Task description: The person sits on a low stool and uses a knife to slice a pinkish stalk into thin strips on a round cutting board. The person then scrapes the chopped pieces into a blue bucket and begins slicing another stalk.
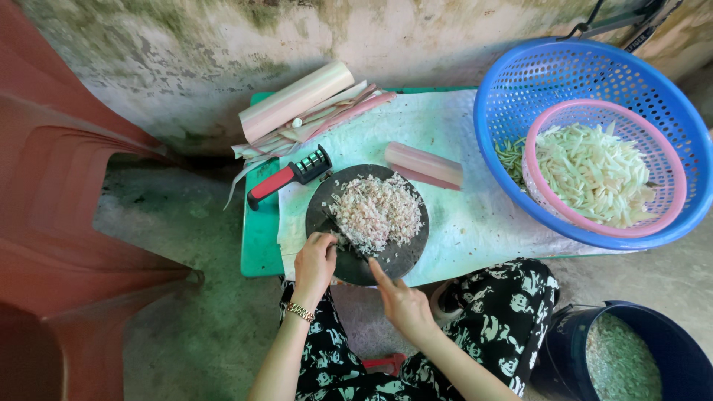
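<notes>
Left grip (pixel 315 260) curls closed beside one pinkish shredded heap (pixel 375 213) on one dark round board (pixel 405 256); right grip (pixel 401 301) open, forefinger extended.

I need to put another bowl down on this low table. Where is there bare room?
Bare white cloth lies between the round chopping board, the cut stalk piece and the blue basket. The back left is crowded with stalks and the red-handled tool.
</notes>
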